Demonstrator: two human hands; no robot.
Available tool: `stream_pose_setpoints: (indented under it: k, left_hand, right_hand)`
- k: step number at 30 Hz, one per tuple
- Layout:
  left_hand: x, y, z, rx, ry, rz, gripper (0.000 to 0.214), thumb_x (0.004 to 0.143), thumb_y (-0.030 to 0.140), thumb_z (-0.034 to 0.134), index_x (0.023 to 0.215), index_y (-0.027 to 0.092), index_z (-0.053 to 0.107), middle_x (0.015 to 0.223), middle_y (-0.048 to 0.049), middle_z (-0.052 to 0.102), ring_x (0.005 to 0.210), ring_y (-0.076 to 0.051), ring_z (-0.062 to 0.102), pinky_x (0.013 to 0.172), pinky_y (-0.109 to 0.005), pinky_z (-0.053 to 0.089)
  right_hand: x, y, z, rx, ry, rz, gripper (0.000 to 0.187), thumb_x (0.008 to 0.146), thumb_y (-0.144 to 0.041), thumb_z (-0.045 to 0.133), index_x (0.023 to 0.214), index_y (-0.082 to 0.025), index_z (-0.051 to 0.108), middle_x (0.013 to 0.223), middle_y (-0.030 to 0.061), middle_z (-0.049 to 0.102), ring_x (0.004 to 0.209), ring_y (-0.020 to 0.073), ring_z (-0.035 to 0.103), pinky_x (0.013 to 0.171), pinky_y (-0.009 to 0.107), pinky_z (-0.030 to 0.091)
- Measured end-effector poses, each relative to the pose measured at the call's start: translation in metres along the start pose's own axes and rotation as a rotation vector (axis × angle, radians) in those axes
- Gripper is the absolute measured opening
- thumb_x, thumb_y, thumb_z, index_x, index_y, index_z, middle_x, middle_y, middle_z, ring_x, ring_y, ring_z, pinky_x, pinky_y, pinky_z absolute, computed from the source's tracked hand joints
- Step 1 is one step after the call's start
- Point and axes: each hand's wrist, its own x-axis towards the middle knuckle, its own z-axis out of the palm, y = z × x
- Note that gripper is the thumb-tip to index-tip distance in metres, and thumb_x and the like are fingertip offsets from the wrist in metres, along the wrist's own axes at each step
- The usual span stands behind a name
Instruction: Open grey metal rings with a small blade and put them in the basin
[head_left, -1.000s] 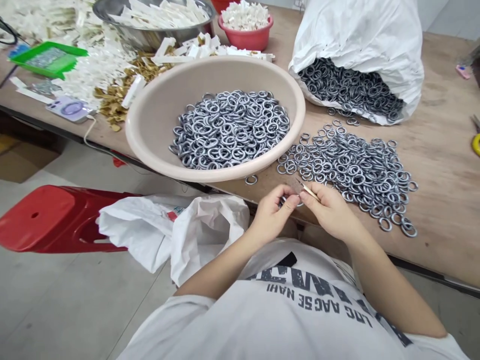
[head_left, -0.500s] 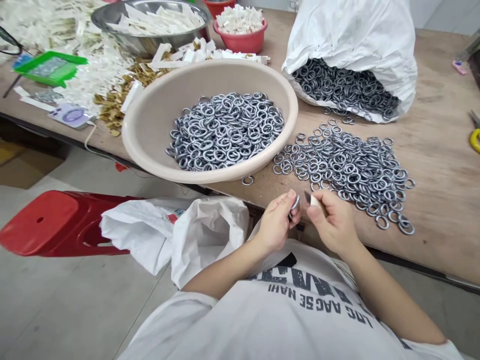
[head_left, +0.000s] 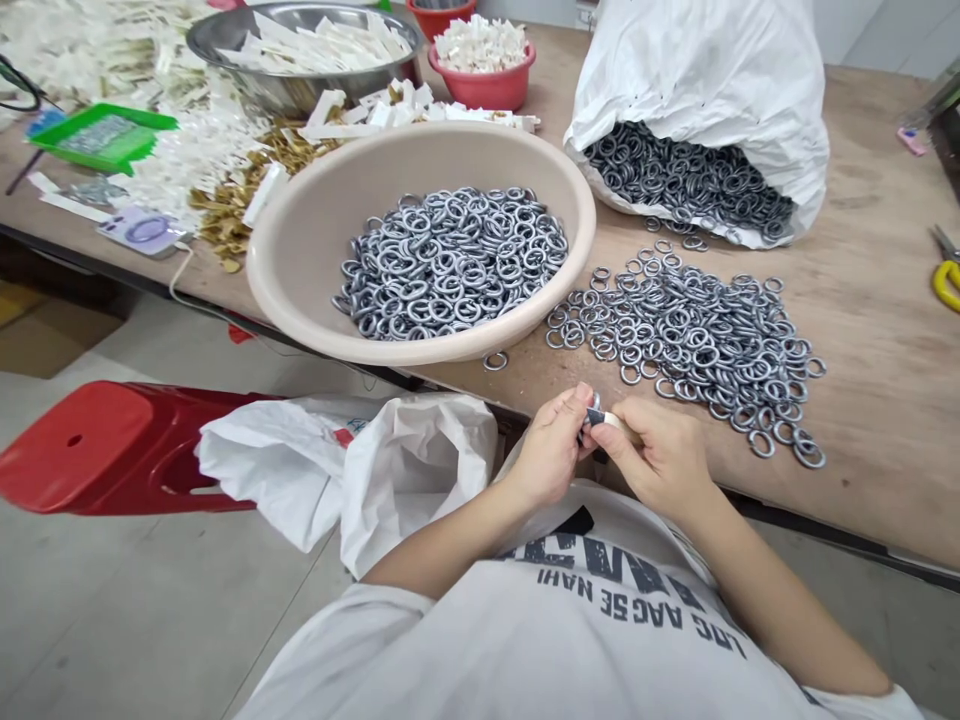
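Observation:
My left hand (head_left: 551, 450) pinches a silver metal ring (head_left: 594, 407) at the near edge of the wooden table (head_left: 877, 330). My right hand (head_left: 660, 455) is closed on a small pale tool (head_left: 609, 419) whose tip touches the ring. Just beyond the hands lies a loose pile of rings (head_left: 694, 340). A beige basin (head_left: 315, 230) to the left holds several more rings. A white sack (head_left: 712, 90) at the back spills rings onto the table.
A single ring (head_left: 495, 361) lies by the basin. White and brass parts (head_left: 225, 150), a steel bowl (head_left: 300, 50), a red bowl (head_left: 484, 65), a green tray (head_left: 94, 130) and a phone (head_left: 142, 230) fill the far left. A red stool (head_left: 105, 445) and white bag (head_left: 345, 470) sit below.
The hands have come together again: the right hand's tool, apart from the ring half a second ago, now meets the ring held in the left fingers.

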Motion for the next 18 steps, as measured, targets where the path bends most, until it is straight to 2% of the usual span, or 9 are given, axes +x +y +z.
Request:
stream_pose_setpoints:
  k: [4,8,10,13,15,17,18]
  left_hand:
    - [-0.002,0.005,-0.011,-0.025,0.006,0.007,0.048,0.083,0.055,0.068,0.066,0.017,0.045,0.054,0.0061,0.038,0.045,-0.005,0.029,0.042,-0.018,0.021]
    - [-0.023,0.012,-0.032,0.021,-0.145,0.05,0.049,0.092,0.049,0.058,0.059,0.016,0.043,0.052,0.0036,0.038,0.046,-0.006,0.031,0.046,-0.021,0.024]
    - [-0.035,0.016,-0.046,0.007,-0.171,0.077,0.048,0.095,0.046,0.055,0.059,0.015,0.044,0.054,0.0027,0.04,0.047,-0.006,0.033,0.047,-0.022,0.025]
    - [-0.043,0.023,-0.069,0.0,-0.041,0.154,0.041,0.095,0.042,0.056,0.065,0.015,0.051,0.059,0.001,0.047,0.048,-0.007,0.04,0.047,-0.022,0.026]
    - [-0.044,0.029,-0.083,0.042,0.066,0.217,0.034,0.094,0.038,0.057,0.071,0.014,0.059,0.063,-0.0011,0.054,0.049,-0.007,0.046,0.048,-0.022,0.029]
    - [-0.043,0.035,-0.094,0.058,0.158,0.258,0.024,0.091,0.035,0.061,0.083,0.013,0.066,0.066,-0.0021,0.059,0.05,-0.008,0.048,0.048,-0.021,0.031]
    - [-0.043,0.038,-0.097,0.048,0.194,0.264,0.021,0.089,0.033,0.062,0.091,0.013,0.067,0.067,-0.0019,0.06,0.049,-0.008,0.049,0.047,-0.02,0.032]
  right_hand:
    - [0.011,-0.001,0.011,0.025,-0.057,0.094,0.04,0.099,-0.048,0.047,0.073,-0.02,0.057,0.067,-0.0015,0.058,0.063,0.0121,0.051,0.06,0.026,0.028]
    - [0.037,0.005,0.02,-0.251,-0.009,0.23,0.045,0.1,-0.056,0.04,0.077,-0.021,0.059,0.069,0.0008,0.064,0.063,0.0154,0.055,0.059,0.028,0.025]
    - [0.052,0.003,0.026,-0.374,-0.036,0.218,0.044,0.1,-0.056,0.038,0.086,-0.022,0.062,0.078,0.0027,0.069,0.07,0.0181,0.061,0.059,0.028,0.027]
    - [0.072,-0.011,0.044,-0.43,-0.231,0.015,0.036,0.099,-0.054,0.044,0.115,-0.028,0.063,0.103,0.0034,0.072,0.086,0.0216,0.067,0.064,0.029,0.035]
    - [0.085,-0.024,0.058,-0.471,-0.359,-0.075,0.043,0.098,-0.05,0.047,0.136,-0.032,0.052,0.111,0.0046,0.072,0.089,0.0234,0.069,0.066,0.03,0.039]
    - [0.095,-0.033,0.07,-0.523,-0.436,-0.1,0.047,0.098,-0.045,0.047,0.143,-0.03,0.046,0.113,0.0075,0.071,0.09,0.0256,0.069,0.068,0.032,0.043]
    - [0.099,-0.035,0.073,-0.542,-0.453,-0.104,0.043,0.099,-0.041,0.046,0.139,-0.028,0.05,0.112,0.0087,0.071,0.09,0.0262,0.069,0.069,0.033,0.044]
